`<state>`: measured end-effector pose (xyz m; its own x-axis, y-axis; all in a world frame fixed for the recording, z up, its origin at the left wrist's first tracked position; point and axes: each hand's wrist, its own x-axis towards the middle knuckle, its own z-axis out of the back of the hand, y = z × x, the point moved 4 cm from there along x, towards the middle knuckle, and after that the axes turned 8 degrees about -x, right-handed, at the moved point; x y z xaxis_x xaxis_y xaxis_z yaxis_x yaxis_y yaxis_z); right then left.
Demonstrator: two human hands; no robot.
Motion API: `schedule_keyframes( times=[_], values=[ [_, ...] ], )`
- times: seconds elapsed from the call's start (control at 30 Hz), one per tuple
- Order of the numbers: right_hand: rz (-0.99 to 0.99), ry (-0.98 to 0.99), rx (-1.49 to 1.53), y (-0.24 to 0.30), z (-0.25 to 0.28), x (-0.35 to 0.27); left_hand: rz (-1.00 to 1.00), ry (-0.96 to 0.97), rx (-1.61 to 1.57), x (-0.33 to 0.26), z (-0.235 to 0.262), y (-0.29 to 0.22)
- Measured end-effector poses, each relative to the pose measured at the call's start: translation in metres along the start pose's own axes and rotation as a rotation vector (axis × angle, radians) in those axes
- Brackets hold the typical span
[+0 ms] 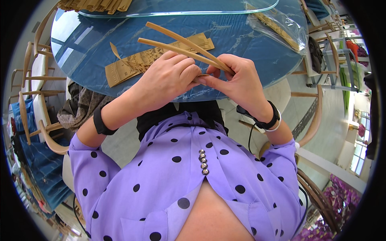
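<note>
A pair of light wooden chopsticks (177, 47) is in my right hand (240, 76). Their near ends are gripped between its fingers, and the far ends spread apart to the upper left, above the table. My left hand (171, 76) is closed just below the sticks, its fingertips meeting my right thumb. A small brown edge shows where the fingertips meet, too little to name. Behind the left hand, a brown paper sleeve (116, 73) with dark print lies flat on the table, partly hidden by the hand and chopsticks.
The round blue marble-patterned table (233, 36) carries a clear glass top (225, 12). Several brown paper packets (96, 5) are piled at its far left. A clear plastic bag (277, 30) with a brown strip lies at the far right. Wooden chairs (315, 116) stand around.
</note>
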<state>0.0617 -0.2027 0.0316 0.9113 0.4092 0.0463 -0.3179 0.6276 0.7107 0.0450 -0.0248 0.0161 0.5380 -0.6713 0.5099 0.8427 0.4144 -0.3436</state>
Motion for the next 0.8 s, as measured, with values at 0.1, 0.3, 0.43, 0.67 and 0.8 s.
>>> schedule_keyframes(
  times=[0.1, 0.3, 0.43, 0.67, 0.8],
  values=[
    [0.062, -0.063, -0.107, -0.002, 0.001, -0.002, -0.004, 0.005, 0.002, 0.001, -0.001, 0.0],
    [0.092, -0.142, -0.255, 0.003, 0.003, -0.005, 0.006, 0.026, -0.01, 0.0, -0.003, 0.002],
    [0.177, -0.227, -0.178, 0.002, 0.019, -0.014, 0.026, 0.024, 0.003, -0.003, 0.002, 0.006],
    [0.406, -0.427, -0.484, -0.016, 0.057, -0.047, 0.042, -0.012, -0.011, -0.008, 0.005, 0.014],
    [0.447, -0.492, -0.711, -0.025, 0.064, -0.057, 0.076, -0.022, -0.053, -0.007, 0.01, 0.015]
  ],
)
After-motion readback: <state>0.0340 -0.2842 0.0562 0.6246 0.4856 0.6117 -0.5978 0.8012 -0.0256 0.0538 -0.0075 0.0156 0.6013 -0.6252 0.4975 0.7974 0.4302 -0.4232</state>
